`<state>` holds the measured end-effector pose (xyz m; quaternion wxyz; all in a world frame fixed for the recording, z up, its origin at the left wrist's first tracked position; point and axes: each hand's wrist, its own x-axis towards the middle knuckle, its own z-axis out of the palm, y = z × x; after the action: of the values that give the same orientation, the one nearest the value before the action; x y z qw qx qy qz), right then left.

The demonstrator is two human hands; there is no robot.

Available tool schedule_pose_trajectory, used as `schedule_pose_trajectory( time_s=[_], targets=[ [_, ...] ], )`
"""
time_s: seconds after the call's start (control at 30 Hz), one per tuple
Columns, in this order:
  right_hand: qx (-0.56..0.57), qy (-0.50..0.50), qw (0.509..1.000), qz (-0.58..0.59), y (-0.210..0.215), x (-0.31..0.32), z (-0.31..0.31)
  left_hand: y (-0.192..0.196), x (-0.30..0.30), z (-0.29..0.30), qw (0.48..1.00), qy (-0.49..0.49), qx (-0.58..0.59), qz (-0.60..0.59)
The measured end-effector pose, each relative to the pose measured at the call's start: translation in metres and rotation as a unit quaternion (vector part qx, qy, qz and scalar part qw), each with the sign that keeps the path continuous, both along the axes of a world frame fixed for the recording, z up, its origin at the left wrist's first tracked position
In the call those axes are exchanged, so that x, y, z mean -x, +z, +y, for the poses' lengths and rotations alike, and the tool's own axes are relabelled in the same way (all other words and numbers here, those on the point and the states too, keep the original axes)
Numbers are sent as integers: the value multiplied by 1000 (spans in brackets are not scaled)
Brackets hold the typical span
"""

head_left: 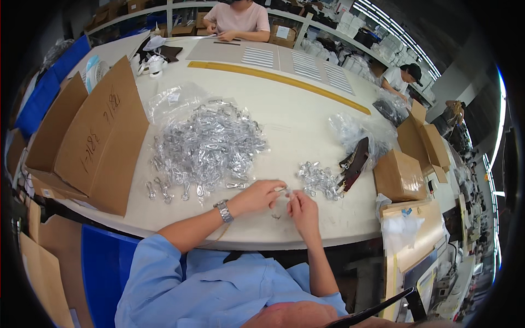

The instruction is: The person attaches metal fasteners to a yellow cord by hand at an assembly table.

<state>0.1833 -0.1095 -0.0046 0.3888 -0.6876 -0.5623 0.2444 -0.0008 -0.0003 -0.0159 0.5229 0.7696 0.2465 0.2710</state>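
Head view: right hand [304,211] grip clamped on clear packet [289,191]; left hand [257,197] grip, cannot tell; small bags [208,143] hold metal clips [185,190].

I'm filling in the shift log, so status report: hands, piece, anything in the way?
Right hand pinching a small piece, left hand close against it. Piece detail unclear. Nothing seen blocking; bagged metal clips piled nearby, right.

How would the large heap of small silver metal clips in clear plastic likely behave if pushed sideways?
The heap would probably spread and spill rather than move as one, being a loose mound of separate pieces. Its glossy clear wrapping suggests pieces could slide over one another. It may feel heavy, since the clips look metallic.
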Motion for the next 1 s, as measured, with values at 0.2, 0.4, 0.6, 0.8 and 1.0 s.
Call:
schedule_pose_trajectory(
  time_s=[0.2, 0.4, 0.6, 0.8, 1.0],
  targets=[
    [-198, -32, 922, -332, 34, -30, 37, 26, 17, 31, 956, 142, 237, -98],
    [-172, 113, 935, -289, 2, 26, 117, 29, 29, 42, 908, 265, 233, -227],
    [-165, 128, 889, -407, -22, 26, 177, 25, 22, 36, 921, 255, 194, -222],
    [-132, 220, 838, -481, -22, 12, 174, 19, 23, 37, 933, 227, 191, -202],
    [-81, 202, 925, -311, 3, 0, 138, 21, 29, 41, 929, 231, 202, -209]
  ],
)
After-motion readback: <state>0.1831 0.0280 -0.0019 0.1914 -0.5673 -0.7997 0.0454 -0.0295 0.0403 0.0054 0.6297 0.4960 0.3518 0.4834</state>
